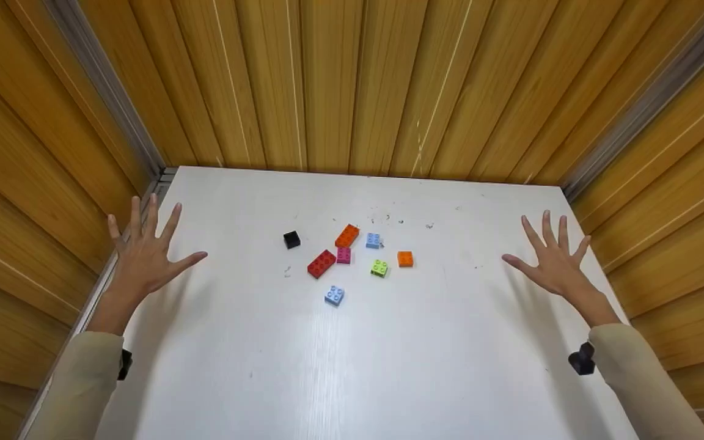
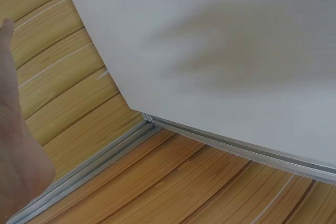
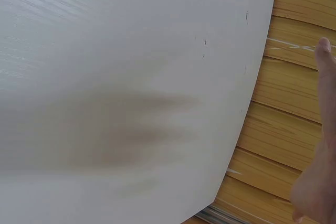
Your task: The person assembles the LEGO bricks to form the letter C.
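Note:
My left hand point(image 1: 144, 260) hovers over the table's left side with its fingers spread, holding nothing. On the opposite side, my right hand point(image 1: 552, 264) is also raised with spread fingers and nothing in it. Between them lie several toy building bricks: a black brick point(image 1: 291, 239), a long orange brick point(image 1: 347, 236), a long red brick point(image 1: 321, 264), a magenta brick point(image 1: 344, 255), a lime green brick point(image 1: 379, 268), a small orange brick point(image 1: 405, 259), and two light blue bricks, a far one point(image 1: 373, 240) and a near one point(image 1: 334, 296). The wrist views catch only part of each hand.
The white table point(image 1: 254, 366) carries dark scuff marks behind the bricks. Wood-patterned walls point(image 1: 327, 85) enclose its back and both sides, with grey metal posts point(image 1: 107, 85) at the corners. Hand shadows fall on the tabletop.

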Demonstrator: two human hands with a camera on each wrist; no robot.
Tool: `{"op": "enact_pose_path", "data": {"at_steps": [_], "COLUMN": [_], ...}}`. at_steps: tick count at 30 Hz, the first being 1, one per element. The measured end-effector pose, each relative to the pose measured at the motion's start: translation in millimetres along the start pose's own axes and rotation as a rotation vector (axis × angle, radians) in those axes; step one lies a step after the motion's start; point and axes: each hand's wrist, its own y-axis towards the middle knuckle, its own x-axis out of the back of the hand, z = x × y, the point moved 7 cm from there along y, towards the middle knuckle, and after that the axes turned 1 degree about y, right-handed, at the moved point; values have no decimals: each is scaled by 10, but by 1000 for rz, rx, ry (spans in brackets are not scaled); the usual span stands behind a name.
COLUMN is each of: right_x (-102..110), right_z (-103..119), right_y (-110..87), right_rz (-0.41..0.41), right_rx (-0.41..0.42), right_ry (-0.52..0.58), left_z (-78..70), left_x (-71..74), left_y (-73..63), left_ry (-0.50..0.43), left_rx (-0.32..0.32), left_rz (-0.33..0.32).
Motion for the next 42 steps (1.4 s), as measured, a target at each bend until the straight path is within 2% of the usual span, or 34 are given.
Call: {"op": "enact_pose_path", "data": {"at_steps": [7, 13, 19, 22, 26, 32, 37, 42], "right_x": [-8, -51, -73, -110, -179, -365, -462, -513], "right_z": [10, -1, -3, 9, 51, 233, 507, 820], "right_y": [-13, -22, -8, 5, 17, 24, 114, 289], "right_rz": [-23, -27, -21, 2, 32, 61, 46, 21], "right_rx": [13, -3, -24, -22, -23, -1, 82, 174], "right_ry": [3, 53, 155, 242, 377, 452, 476, 480], "left_z": [-17, -65, -130, -174, -256, -335, -409, -534], "left_x": [34, -32, -117, -137, -182, -328, -461, -573], "left_y": [29, 50, 56, 66, 77, 52, 54, 88], "left_ry": [-10, -81, -228, -313, -380, -433, -488, -572], "left_rx": [-3, 3, 30, 37, 14, 4, 28, 29], "left_rz": [4, 38, 53, 39, 32, 61, 83, 80]}}
